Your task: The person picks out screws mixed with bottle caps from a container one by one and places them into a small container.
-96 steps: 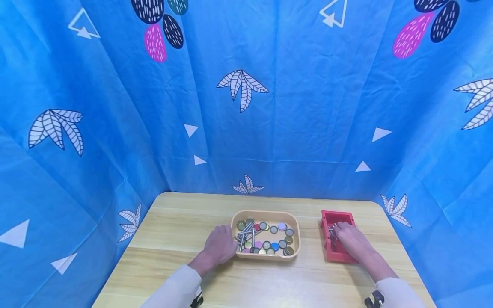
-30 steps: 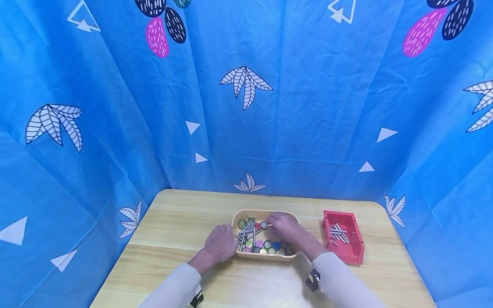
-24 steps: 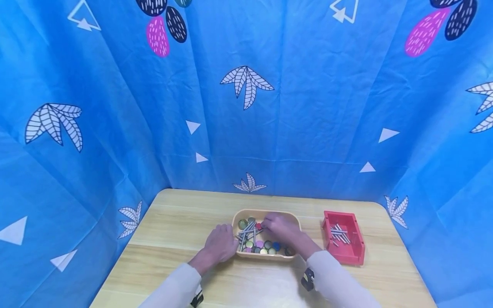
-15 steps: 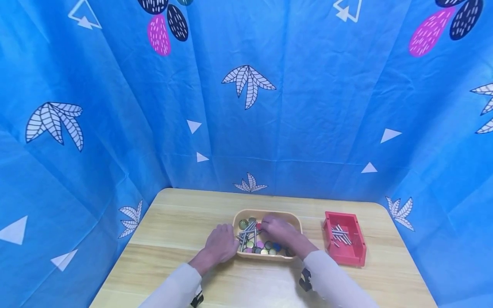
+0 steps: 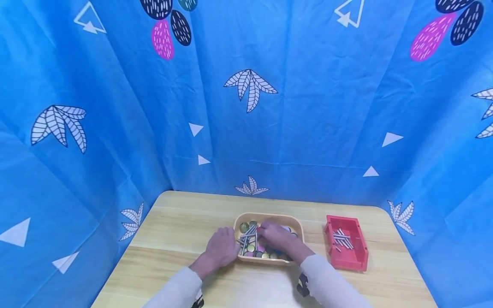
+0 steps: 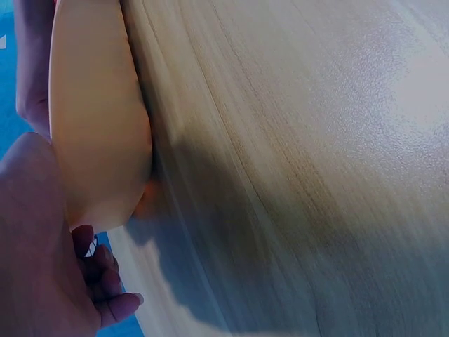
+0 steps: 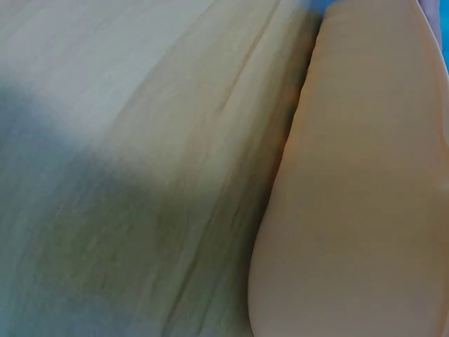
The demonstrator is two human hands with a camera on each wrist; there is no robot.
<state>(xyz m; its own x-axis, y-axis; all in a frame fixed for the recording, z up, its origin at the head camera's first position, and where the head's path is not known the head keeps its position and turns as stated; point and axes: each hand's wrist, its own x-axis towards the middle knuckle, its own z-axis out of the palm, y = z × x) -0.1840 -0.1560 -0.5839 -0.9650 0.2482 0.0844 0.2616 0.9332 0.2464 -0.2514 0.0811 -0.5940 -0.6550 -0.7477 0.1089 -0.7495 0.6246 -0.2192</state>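
Note:
A peach plastic tray (image 5: 269, 260) holds bottle caps (image 5: 265, 255) of several colours and, at its left end, a heap of long silver screws (image 5: 249, 236). My left hand (image 5: 221, 247) grips the tray's left end; in the left wrist view its thumb side lies at the rim and its fingers curl by the outer wall. My right hand (image 5: 278, 236) reaches down into the tray, fingertips beside a red cap (image 5: 259, 230) and the screws. I cannot tell what those fingers hold. In the right wrist view the tray's wall (image 7: 358, 175) hides the right hand's fingers.
To the right of the tray stands a red plastic bin (image 5: 349, 264) with several silver screws (image 5: 343, 240) lying in it. Both containers are on a light wooden table (image 5: 181, 214). A blue patterned cloth (image 5: 246, 141) hangs close behind the table and along both sides.
My right hand has left the red bin and gone over to the tray, then shifted left inside it toward the screws. My left hand keeps its grip on the tray's end.

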